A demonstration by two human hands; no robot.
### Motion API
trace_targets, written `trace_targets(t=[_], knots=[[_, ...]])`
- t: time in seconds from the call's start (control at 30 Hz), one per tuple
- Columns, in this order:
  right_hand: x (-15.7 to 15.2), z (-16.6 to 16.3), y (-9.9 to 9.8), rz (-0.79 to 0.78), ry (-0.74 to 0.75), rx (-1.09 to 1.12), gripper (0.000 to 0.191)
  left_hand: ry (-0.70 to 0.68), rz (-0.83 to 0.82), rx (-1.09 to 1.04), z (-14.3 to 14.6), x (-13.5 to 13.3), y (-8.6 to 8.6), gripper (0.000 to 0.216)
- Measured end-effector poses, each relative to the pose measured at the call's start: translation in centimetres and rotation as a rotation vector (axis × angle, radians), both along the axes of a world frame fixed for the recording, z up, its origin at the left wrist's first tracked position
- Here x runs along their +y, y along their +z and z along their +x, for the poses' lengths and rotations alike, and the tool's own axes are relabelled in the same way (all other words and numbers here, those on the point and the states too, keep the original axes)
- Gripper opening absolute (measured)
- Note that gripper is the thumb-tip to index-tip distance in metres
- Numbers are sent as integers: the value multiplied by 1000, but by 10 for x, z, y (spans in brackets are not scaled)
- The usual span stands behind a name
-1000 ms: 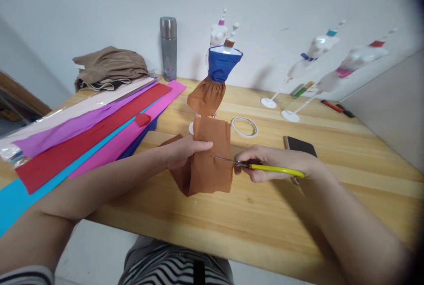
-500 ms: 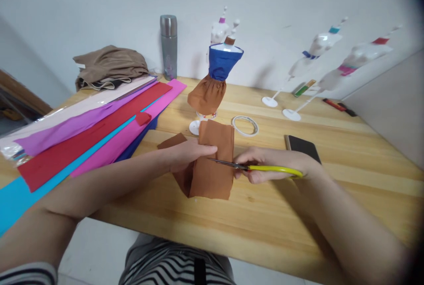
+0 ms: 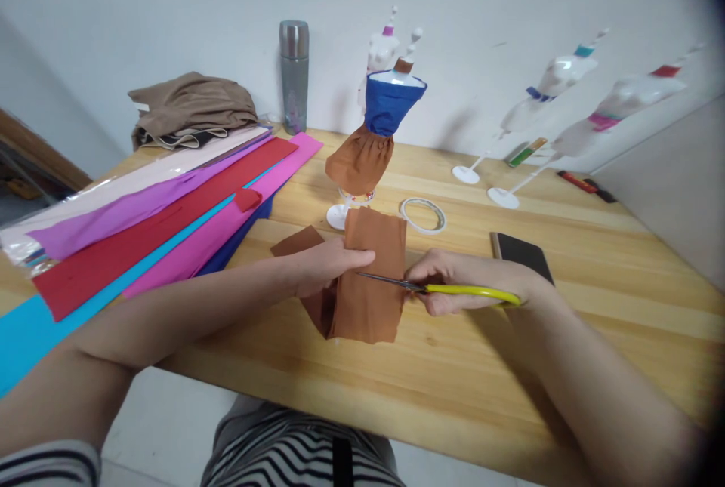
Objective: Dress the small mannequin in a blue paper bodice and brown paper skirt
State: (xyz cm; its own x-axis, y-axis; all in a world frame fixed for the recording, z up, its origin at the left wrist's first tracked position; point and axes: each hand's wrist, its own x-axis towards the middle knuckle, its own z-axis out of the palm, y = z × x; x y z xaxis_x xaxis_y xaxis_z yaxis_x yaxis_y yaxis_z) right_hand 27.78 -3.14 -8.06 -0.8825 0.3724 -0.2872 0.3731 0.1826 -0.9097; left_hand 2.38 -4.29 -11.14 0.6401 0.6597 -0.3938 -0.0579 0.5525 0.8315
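Note:
My left hand [image 3: 328,264] grips the left side of a folded piece of brown fabric [image 3: 371,313], its thumb lying on top and the other fingers hidden under the cloth. A darker brown flap [image 3: 297,241] sticks out to the left of that hand. In my right hand [image 3: 447,275] is a pair of scissors [image 3: 476,291] with yellow handles. Their blades point left and reach across the middle of the fabric, just below my left thumb. Behind the cloth stands a small white mannequin wearing a blue top [image 3: 392,106] and a gathered brown skirt [image 3: 362,161].
Strips of coloured fabric [image 3: 170,226] cover the table's left side, with a folded brown garment [image 3: 195,109] behind them. A metal flask [image 3: 294,79] stands by the wall. Rightward are a tape roll [image 3: 424,215], a black notebook [image 3: 524,255] and small mannequins [image 3: 566,75].
The whole view has shifted slightly, so things appear a little further right. Both hands, the scissors and the brown fabric keep nearly the same positions relative to each other.

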Motion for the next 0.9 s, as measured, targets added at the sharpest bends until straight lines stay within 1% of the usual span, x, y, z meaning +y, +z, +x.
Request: trace_targets(t=[0.13,0.33,0.43,0.53,0.67,0.77,0.9], knots=[[1,2,0,-7,-2,-16,55,-14,2,-24,-1,1,-3,47],[1,3,2,-25,1,-34,47,-52,-40,-76,-2,3,0,52],[1,4,2,-49,4,-12,49,-57,-57,-106,-2,4,-1,51],[1,5,2,-58,3,-15,47,-36,-55,-108,-1,3,-2,50],[1,2,0,-22,9,-24,42,-8,-13,-99,3,0,-4,44],[1,1,-2,-1,25,3,43,-13,16,-95,3,0,-6,39],[2,2,-5,7,29,3,48,-12,19,-96,3,-1,-7,37]])
